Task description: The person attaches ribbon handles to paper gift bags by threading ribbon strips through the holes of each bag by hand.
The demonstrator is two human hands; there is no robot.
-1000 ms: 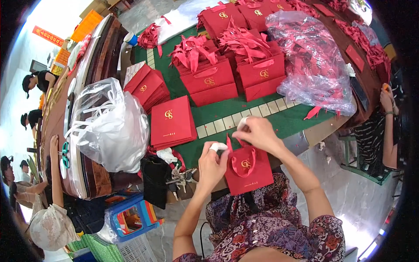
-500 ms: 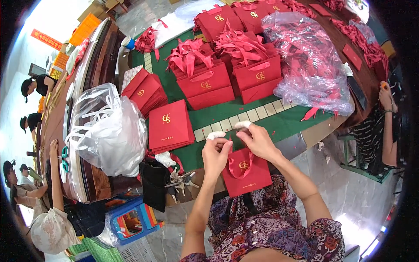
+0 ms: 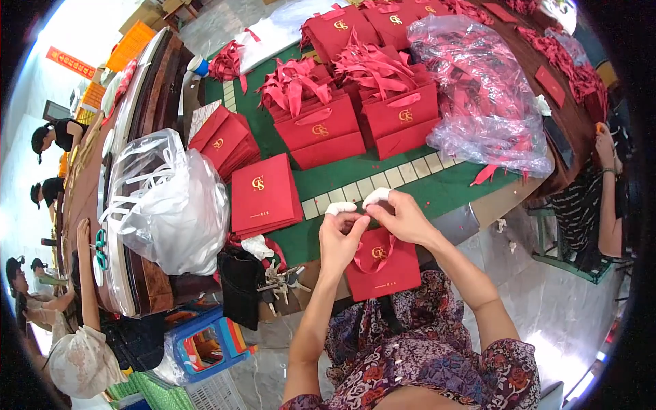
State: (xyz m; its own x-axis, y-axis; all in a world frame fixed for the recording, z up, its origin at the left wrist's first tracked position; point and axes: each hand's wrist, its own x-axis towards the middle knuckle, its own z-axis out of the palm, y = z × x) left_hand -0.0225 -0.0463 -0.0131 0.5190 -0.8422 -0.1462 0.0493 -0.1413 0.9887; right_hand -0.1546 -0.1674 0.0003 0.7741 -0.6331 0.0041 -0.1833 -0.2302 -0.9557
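Note:
A red paper gift bag (image 3: 386,279) with gold print hangs low in front of me, over my lap. Its red ribbon handle (image 3: 374,268) loops down across the front and runs up toward my fingers. Both hands work close together just above the bag's top edge. My left hand (image 3: 342,238) is closed in a pinch on the ribbon. My right hand (image 3: 404,220) pinches there too, its fingertips nearly meeting the left ones. White wraps cover a finger on each hand. The ribbon ends are mostly hidden by the fingers.
Left of my hands lies a stack of flat red bags (image 3: 266,195). Ribbon-topped bags (image 3: 321,133) stand behind on the green mat (image 3: 335,176). A clear plastic sack (image 3: 488,102) of red ribbons sits right, a sack of white ribbons (image 3: 171,212) left. Keys (image 3: 280,283) hang at the edge. Other people sit on both sides.
My two hands have drawn closer together, fingertips now almost touching. The bag has shifted slightly upward with them.

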